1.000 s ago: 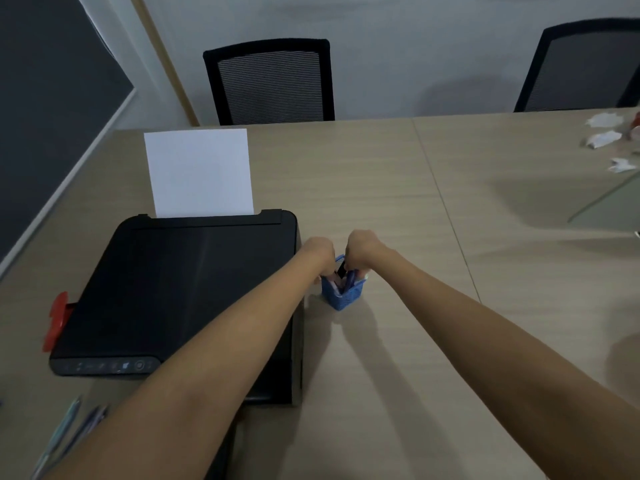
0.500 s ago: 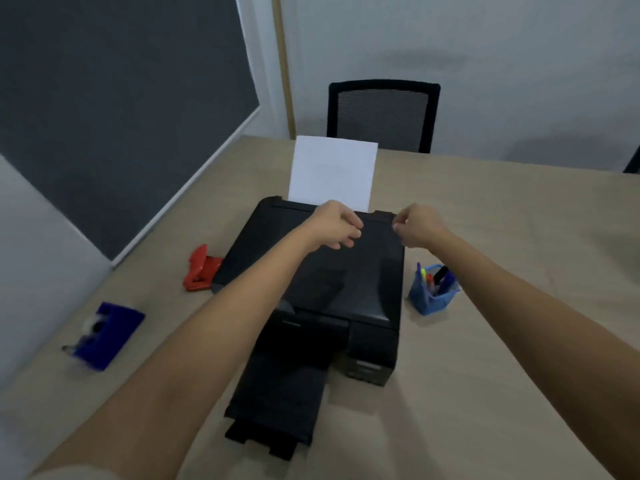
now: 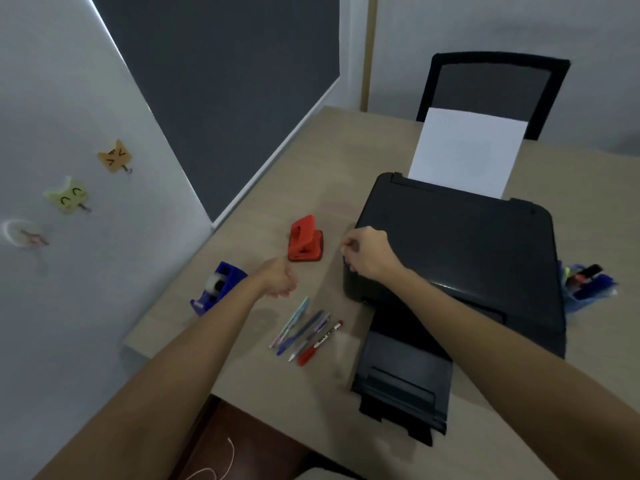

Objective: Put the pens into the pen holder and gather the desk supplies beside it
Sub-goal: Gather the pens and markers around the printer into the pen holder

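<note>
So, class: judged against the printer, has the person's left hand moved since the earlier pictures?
Yes. The left hand has gone leftwards off the printer, and now hovers over the table between the tape dispenser and the loose pens.

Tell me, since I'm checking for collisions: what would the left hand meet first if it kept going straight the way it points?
Probably the red plastic hole punch: the left hand points up-right toward it, with bare beige desk between. Depth is unclear.
</note>
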Tool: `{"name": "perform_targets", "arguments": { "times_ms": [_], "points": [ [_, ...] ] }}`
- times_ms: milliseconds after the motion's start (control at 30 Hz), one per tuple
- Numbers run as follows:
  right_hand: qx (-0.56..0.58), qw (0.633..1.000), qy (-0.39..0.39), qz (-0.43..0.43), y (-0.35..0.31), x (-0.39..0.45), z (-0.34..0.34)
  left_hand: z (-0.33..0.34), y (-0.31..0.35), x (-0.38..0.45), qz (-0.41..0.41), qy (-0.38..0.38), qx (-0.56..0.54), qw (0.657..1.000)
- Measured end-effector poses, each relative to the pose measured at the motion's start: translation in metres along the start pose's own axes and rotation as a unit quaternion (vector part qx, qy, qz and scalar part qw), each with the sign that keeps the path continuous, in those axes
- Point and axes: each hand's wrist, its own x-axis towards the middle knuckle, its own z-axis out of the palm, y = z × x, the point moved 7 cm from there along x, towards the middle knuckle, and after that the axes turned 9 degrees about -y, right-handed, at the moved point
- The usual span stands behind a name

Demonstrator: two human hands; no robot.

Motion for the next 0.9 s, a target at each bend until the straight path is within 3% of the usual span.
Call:
{"name": "perform_targets", "arguments": {
  "times_ms": [100,267,400,600,800,900],
  "points": [
    [-0.019,0.998,-0.058,0.017,0.004,-0.005,0.059,0.02,-0.044,0.026,-0.031,0.0,0.022,0.999],
    [-0.014,0.97,-0.165,0.177,0.061,-0.011,0.138,0.048,-0.087,0.058,-0.031,0.032,0.057,0.997],
    [0.051,0.948,-0.162,0.268,0.089,-0.015,0.162,0.055,-0.088,0.064,-0.004,0.038,0.087,0.995],
    [0.112,0.914,-0.093,0.378,0.108,-0.011,0.186,0.057,-0.088,0.061,0.072,0.061,0.104,0.99],
    [0.107,0.921,-0.043,0.373,0.108,-0.012,0.183,0.068,-0.078,0.054,0.1,0.04,0.224,0.969],
    [0.098,0.924,-0.064,0.365,0.105,-0.011,0.183,0.071,-0.074,0.054,0.051,0.038,0.273,0.96]
  ]
}}
